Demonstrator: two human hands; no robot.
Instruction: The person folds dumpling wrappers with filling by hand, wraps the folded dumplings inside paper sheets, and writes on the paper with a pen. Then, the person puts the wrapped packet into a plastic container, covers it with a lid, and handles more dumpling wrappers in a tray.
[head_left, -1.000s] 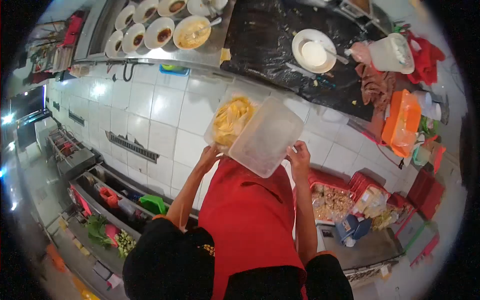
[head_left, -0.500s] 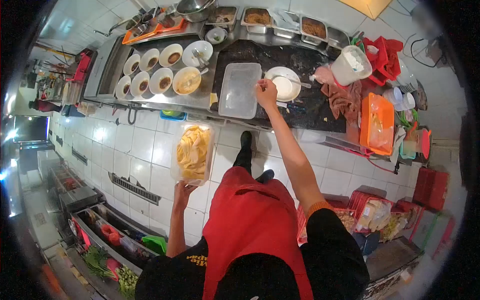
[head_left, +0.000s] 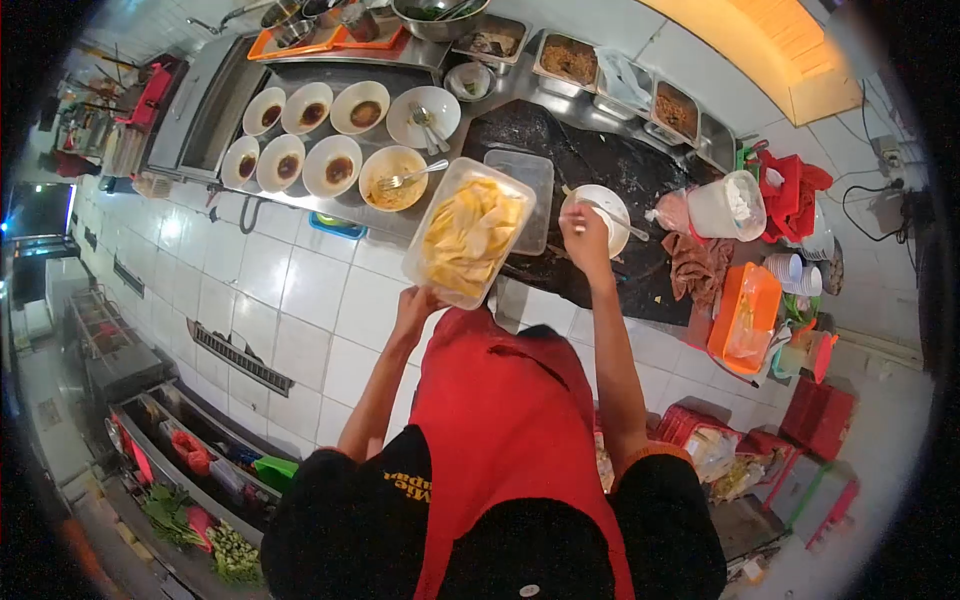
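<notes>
My left hand (head_left: pixel 416 310) grips the near end of a clear plastic tub (head_left: pixel 463 297), tilted slightly and held over the counter's front edge. Inside lie pale yellow folded sheets (head_left: pixel 472 235), perhaps dough wrappers. Behind the tub, a flat translucent plastic lid or box (head_left: pixel 533 190) rests on the black counter surface, partly covered. My right hand (head_left: pixel 588 240) is over the near left side of a white bowl (head_left: pixel 612 200), fingers curled together; what they hold, if anything, is hidden. A utensil handle (head_left: pixel 625 226) lies across that bowl.
Several white bowls with dark sauce (head_left: pixel 333 168) stand left on the steel counter, beside a bowl with a fork (head_left: pixel 385 180). Metal trays of food (head_left: pixel 567 62) line the back. To the right are a white bucket (head_left: pixel 722 207), brown cloth (head_left: pixel 695 265) and orange basket (head_left: pixel 745 318).
My left hand has brought the tub up and right, from above the floor to the counter edge. My right hand remains by the white bowl, fingers curled. The view has shifted.
</notes>
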